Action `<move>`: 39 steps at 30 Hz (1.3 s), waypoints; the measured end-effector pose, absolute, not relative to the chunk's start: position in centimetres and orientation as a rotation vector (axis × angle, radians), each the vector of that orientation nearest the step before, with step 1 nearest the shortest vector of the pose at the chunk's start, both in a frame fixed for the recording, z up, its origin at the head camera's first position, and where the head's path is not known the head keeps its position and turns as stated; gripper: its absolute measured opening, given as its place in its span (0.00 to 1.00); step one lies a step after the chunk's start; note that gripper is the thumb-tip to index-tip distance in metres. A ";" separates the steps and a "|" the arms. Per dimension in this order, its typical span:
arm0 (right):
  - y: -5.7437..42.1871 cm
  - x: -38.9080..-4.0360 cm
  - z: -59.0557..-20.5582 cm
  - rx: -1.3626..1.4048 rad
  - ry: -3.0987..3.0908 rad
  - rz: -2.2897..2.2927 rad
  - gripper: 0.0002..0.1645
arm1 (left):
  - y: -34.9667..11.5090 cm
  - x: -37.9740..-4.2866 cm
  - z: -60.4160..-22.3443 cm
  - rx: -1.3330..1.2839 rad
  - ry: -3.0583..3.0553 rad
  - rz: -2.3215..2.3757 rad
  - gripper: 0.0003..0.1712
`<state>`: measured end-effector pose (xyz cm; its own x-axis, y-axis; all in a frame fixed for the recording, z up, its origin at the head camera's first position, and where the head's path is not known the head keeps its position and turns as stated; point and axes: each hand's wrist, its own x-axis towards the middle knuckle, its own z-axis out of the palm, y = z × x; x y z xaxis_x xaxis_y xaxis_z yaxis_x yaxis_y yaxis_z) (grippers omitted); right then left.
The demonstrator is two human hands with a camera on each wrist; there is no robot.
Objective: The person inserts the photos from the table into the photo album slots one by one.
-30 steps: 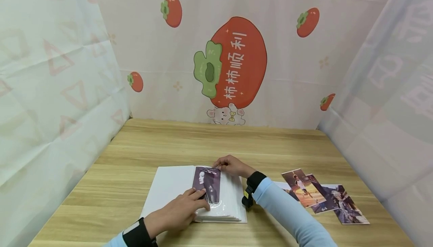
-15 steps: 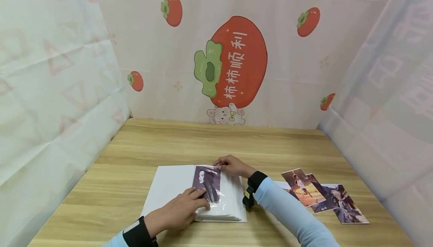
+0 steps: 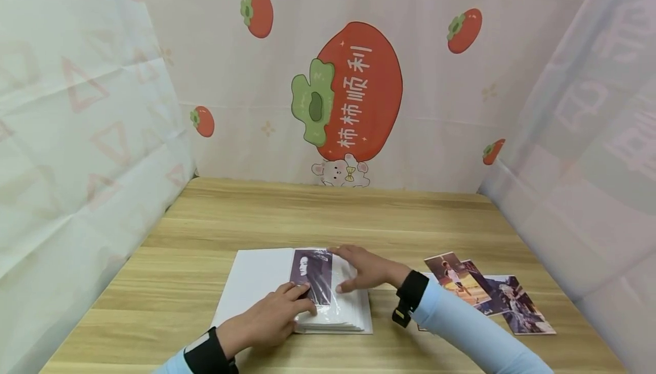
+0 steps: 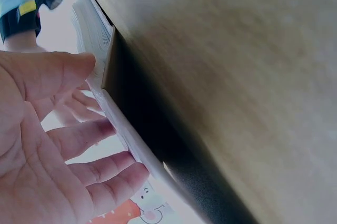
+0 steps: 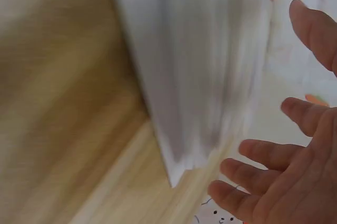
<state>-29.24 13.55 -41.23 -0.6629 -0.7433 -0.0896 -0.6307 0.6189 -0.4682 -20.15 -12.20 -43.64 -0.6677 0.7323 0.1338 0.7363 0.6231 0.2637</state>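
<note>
An open photo album (image 3: 256, 277) with white pages lies on the wooden table. A dark purple portrait photo (image 3: 320, 280) sits under a clear, glossy sleeve on its right-hand page. My left hand (image 3: 277, 316) rests on the lower part of the album, fingertips over the photo's lower left; the left wrist view shows its thumb beside the page stack (image 4: 90, 26). My right hand (image 3: 368, 268) is over the right side of the page with fingers spread, its fingertips near the photo's upper right corner. In the right wrist view its fingers (image 5: 266, 153) hold nothing beside the page edges (image 5: 195, 76).
Right of the album, several loose photos overlap on the table (image 3: 328, 214), among them one with a running figure (image 3: 456, 277) and a darker one (image 3: 525, 308). Printed cloth (image 3: 435, 152) hangs behind the table and along both sides.
My right hand has let go at the photo's top right corner, spread its fingers and shifted right and slightly down. My left hand keeps its place on the album.
</note>
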 end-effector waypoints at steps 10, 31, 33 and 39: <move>15.8 -25.8 -42.5 -1.109 2.652 -0.374 0.53 | -12.3 -20.1 -43.7 -1.282 -2.832 -0.461 0.22; 17.7 -24.9 -44.2 -1.067 2.644 -0.327 0.53 | -12.4 -20.2 -43.8 -1.289 -2.808 -0.483 0.20; 17.8 -24.9 -44.1 -1.060 2.641 -0.326 0.53 | -12.4 -20.3 -43.8 -1.294 -2.806 -0.490 0.20; 17.8 -24.8 -44.0 -1.048 2.632 -0.333 0.52 | -12.5 -20.7 -43.4 -1.308 -2.846 -0.612 0.24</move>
<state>-24.83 17.76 -44.01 -0.6940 -0.6974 -0.1791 -0.6309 0.7088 -0.3155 -20.66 -12.49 -43.36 -0.6631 0.7401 0.1123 0.7209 0.5909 0.3622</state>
